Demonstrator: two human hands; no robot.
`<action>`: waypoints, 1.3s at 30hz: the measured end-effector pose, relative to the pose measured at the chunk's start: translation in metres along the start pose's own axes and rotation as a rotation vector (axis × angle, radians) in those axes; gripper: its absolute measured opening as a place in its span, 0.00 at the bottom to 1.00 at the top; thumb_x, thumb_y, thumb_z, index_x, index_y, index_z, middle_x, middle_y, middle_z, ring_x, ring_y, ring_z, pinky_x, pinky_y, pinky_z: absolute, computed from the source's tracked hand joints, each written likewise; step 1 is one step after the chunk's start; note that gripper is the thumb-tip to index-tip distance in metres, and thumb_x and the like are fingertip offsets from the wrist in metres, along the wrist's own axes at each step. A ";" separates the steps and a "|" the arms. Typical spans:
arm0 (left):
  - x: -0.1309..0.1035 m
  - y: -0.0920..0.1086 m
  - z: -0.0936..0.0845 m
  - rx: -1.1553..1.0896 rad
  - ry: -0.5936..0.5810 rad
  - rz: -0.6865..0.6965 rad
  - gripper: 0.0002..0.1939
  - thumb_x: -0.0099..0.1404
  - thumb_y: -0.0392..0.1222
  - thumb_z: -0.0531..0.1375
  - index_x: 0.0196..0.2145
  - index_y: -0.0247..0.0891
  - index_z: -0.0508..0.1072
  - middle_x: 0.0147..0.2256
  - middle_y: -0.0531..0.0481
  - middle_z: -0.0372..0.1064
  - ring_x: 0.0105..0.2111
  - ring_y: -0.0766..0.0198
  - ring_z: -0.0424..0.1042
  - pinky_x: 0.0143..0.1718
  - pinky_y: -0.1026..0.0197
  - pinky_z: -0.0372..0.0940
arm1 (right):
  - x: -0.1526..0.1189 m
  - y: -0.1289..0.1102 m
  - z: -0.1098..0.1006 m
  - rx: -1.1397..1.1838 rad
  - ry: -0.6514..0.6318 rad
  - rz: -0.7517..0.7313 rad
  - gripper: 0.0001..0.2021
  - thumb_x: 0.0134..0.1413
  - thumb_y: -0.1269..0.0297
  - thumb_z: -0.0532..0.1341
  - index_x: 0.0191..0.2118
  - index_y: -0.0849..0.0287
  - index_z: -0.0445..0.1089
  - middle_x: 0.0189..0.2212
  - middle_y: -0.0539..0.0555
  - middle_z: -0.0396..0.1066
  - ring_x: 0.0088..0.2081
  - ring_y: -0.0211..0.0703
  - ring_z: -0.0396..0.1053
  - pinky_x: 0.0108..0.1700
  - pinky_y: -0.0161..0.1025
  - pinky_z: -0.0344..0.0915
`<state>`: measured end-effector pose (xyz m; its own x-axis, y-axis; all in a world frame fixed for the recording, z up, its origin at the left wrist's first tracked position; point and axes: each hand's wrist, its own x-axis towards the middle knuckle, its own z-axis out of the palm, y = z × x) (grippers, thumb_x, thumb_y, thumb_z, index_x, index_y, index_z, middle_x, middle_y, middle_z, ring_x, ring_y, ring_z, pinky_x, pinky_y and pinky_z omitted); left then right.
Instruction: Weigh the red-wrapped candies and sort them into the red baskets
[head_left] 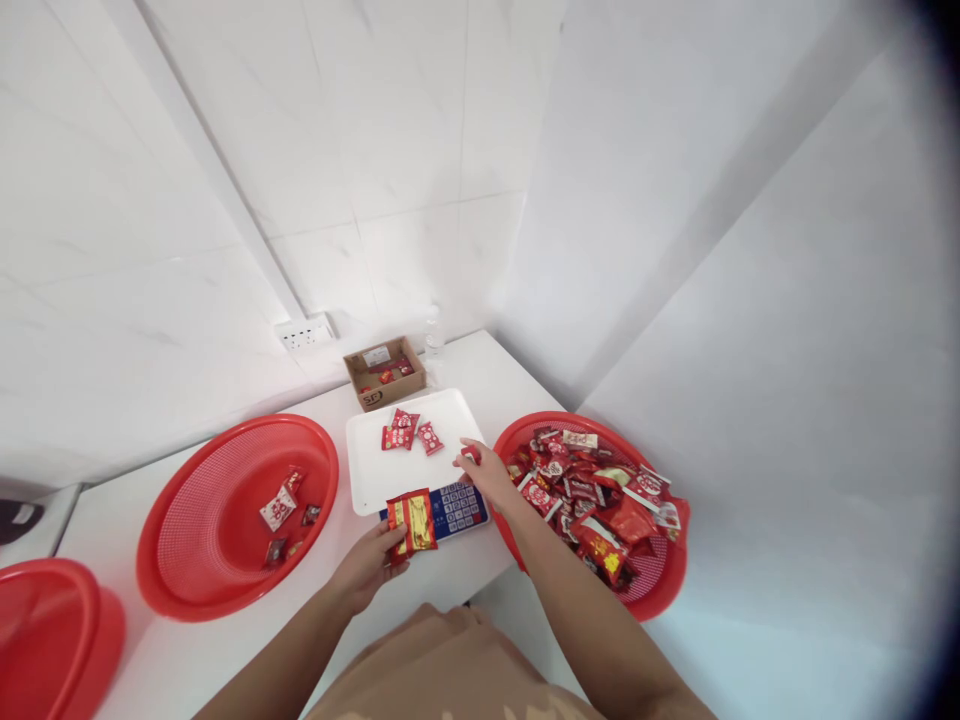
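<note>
My left hand (pixel 373 562) is closed on the edge of a red and gold packet (pixel 412 522), holding it over the left part of a blue scale keypad (pixel 455 508). My right hand (pixel 484 470) is closed in a pinch on a small red-wrapped candy (pixel 471 454), above the right edge of the white weighing tray (pixel 375 480). Several red-wrapped candies (pixel 397 436) lie on the tray, left of my right hand. To the right, beside my right forearm, stands a red mesh basket (pixel 679 560) heaped with wrapped snacks (pixel 577 490).
Another red basket (pixel 176 500) at the left has several wrapped snacks in it. A further red basket (pixel 82 610) stands at the lower left. Behind the tray are a cardboard box (pixel 375 395) with a few packets and a clear bottle (pixel 433 330). A socket (pixel 306 332) is on the wall.
</note>
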<state>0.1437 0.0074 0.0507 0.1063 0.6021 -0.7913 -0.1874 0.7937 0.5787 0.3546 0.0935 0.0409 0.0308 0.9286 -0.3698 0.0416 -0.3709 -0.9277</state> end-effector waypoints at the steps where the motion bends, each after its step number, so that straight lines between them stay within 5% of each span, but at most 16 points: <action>1: 0.001 -0.001 -0.001 -0.002 -0.005 0.000 0.14 0.56 0.44 0.63 0.40 0.39 0.68 0.38 0.48 0.72 0.33 0.67 0.70 0.35 0.64 0.64 | -0.003 0.004 -0.003 -0.022 0.009 -0.003 0.20 0.47 0.65 0.60 0.49 0.57 0.64 0.28 0.47 0.71 0.20 0.32 0.66 0.27 0.33 0.64; 6: 0.005 -0.002 0.005 0.021 -0.035 0.005 0.16 0.55 0.45 0.64 0.41 0.40 0.68 0.37 0.49 0.72 0.33 0.67 0.69 0.36 0.63 0.63 | -0.028 0.024 -0.018 0.012 0.001 0.086 0.19 0.46 0.62 0.61 0.46 0.56 0.66 0.30 0.48 0.70 0.23 0.33 0.65 0.27 0.33 0.63; 11: 0.003 0.002 0.022 0.172 -0.180 0.096 0.22 0.54 0.49 0.63 0.45 0.41 0.68 0.38 0.48 0.72 0.36 0.65 0.70 0.35 0.64 0.61 | -0.059 0.032 -0.006 -0.011 -0.351 0.101 0.18 0.44 0.54 0.63 0.40 0.60 0.69 0.25 0.49 0.71 0.22 0.34 0.64 0.24 0.31 0.58; 15: 0.010 0.002 0.032 0.345 -0.248 0.190 0.23 0.57 0.53 0.59 0.48 0.40 0.66 0.41 0.46 0.72 0.39 0.62 0.70 0.36 0.62 0.62 | -0.064 0.034 0.003 0.005 -0.260 0.042 0.18 0.42 0.56 0.65 0.39 0.62 0.69 0.23 0.47 0.69 0.20 0.32 0.61 0.22 0.31 0.56; 19: 0.042 0.022 0.028 0.673 0.013 0.520 0.23 0.62 0.50 0.53 0.51 0.36 0.64 0.48 0.40 0.68 0.47 0.54 0.67 0.48 0.51 0.61 | -0.058 0.036 -0.001 0.033 -0.093 0.071 0.14 0.42 0.57 0.63 0.33 0.61 0.67 0.19 0.46 0.66 0.18 0.32 0.58 0.21 0.32 0.54; 22: 0.074 0.055 0.019 1.102 0.265 0.837 0.23 0.61 0.40 0.53 0.55 0.33 0.61 0.57 0.37 0.57 0.59 0.50 0.53 0.58 0.48 0.50 | -0.056 0.036 -0.004 0.064 -0.028 0.080 0.12 0.44 0.58 0.62 0.32 0.60 0.66 0.18 0.45 0.65 0.18 0.32 0.58 0.21 0.32 0.54; 24: 0.092 0.075 0.012 1.348 0.314 0.881 0.25 0.60 0.34 0.52 0.56 0.32 0.59 0.60 0.37 0.53 0.62 0.49 0.46 0.60 0.47 0.47 | -0.057 0.035 -0.003 0.074 -0.016 0.089 0.11 0.44 0.59 0.61 0.33 0.60 0.65 0.18 0.45 0.65 0.18 0.32 0.58 0.21 0.32 0.54; 27: 0.105 0.093 0.003 1.524 0.329 0.853 0.25 0.60 0.31 0.50 0.56 0.33 0.58 0.59 0.37 0.55 0.61 0.50 0.49 0.59 0.48 0.47 | -0.059 0.035 -0.002 0.074 -0.010 0.105 0.11 0.43 0.59 0.62 0.32 0.59 0.65 0.17 0.45 0.65 0.17 0.32 0.58 0.21 0.32 0.54; 35: 0.086 0.074 -0.008 1.400 0.367 0.782 0.21 0.61 0.32 0.49 0.52 0.37 0.60 0.46 0.40 0.66 0.46 0.55 0.67 0.44 0.55 0.61 | -0.053 0.034 0.007 0.148 -0.012 0.155 0.13 0.41 0.58 0.64 0.32 0.59 0.65 0.15 0.44 0.64 0.17 0.33 0.59 0.21 0.31 0.54; 39: 0.066 0.059 -0.012 0.682 0.403 0.755 0.22 0.60 0.37 0.54 0.52 0.38 0.58 0.39 0.46 0.68 0.39 0.60 0.70 0.41 0.58 0.64 | -0.040 0.017 0.027 0.276 -0.094 0.172 0.16 0.41 0.57 0.65 0.37 0.59 0.67 0.21 0.47 0.69 0.22 0.35 0.66 0.26 0.33 0.62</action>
<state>0.1280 0.0930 0.0305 -0.1598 0.9796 -0.1214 0.5234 0.1884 0.8310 0.3266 0.0505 0.0386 -0.0790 0.8545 -0.5134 -0.2284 -0.5168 -0.8251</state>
